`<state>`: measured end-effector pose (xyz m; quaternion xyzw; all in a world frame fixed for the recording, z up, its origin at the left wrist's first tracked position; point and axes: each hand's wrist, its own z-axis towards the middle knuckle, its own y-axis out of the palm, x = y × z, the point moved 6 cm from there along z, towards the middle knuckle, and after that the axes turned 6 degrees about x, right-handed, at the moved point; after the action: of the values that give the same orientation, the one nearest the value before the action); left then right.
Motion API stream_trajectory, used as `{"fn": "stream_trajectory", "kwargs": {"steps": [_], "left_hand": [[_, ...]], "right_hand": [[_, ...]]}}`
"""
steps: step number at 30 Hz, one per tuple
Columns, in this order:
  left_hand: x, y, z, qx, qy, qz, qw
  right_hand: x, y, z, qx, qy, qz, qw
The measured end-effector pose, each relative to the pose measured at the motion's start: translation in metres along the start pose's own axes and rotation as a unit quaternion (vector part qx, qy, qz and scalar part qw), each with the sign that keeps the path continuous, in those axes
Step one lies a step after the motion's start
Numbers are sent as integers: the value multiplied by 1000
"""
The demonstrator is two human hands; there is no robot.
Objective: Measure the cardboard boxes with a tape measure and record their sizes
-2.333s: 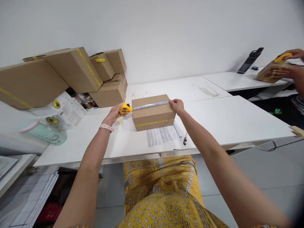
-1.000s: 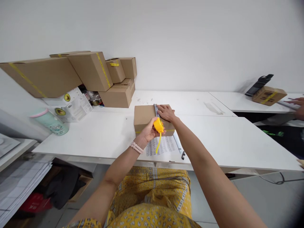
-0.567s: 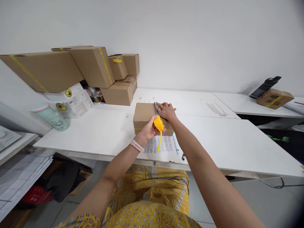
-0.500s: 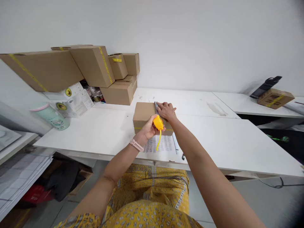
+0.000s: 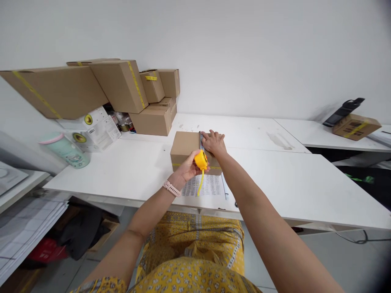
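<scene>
A small brown cardboard box with a yellow tape band sits on the white table in front of me. My left hand grips a yellow tape measure at the box's near edge, its strap hanging down. The metal blade runs front to back across the box top. My right hand lies with fingers pressed flat on the blade at the box's far edge. A printed sheet lies under the box's near side.
Several taped cardboard boxes are stacked at the back left, over white packages and a mint bottle. A pen lies by the sheet. Another box and a black device sit on the far right table.
The tape ran left to right across the box; it has since been turned to run front to back. In the last second the hands barely shift. The other person's hands at right are gone.
</scene>
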<state>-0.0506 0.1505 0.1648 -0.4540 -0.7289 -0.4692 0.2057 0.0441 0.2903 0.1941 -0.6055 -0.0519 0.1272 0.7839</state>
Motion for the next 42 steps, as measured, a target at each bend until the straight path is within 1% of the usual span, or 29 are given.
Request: {"fn": "stream_trajectory", "kwargs": {"steps": [3, 6, 8, 12, 15, 19, 22, 30, 42], "left_hand": [[-3, -3, -4, -10, 26, 27, 999], [-11, -7, -13, -33, 66, 55, 996], [-19, -10, -22, -50, 87, 64, 993], [-36, -17, -40, -61, 89, 67, 992], [-41, -23, -48, -59, 78, 64, 993], [-41, -32, -48, -41, 66, 58, 995], [-40, -34, -48, -31, 66, 58, 996], [-41, -31, -49, -40, 73, 70, 994], [-40, -31, -50, -33, 74, 68, 994]], "right_hand": [[1, 8, 4, -14, -48, 12, 999], [6, 15, 8, -31, -55, 18, 998], [8, 17, 10, -25, -55, 19, 998], [9, 20, 11, -3, -61, 25, 998], [10, 22, 12, 4, -58, 33, 998], [11, 23, 13, 4, -54, 45, 998], [11, 23, 12, 3, -53, 47, 998], [10, 22, 10, 4, -51, 43, 998], [10, 21, 10, -6, -46, 44, 998]]}}
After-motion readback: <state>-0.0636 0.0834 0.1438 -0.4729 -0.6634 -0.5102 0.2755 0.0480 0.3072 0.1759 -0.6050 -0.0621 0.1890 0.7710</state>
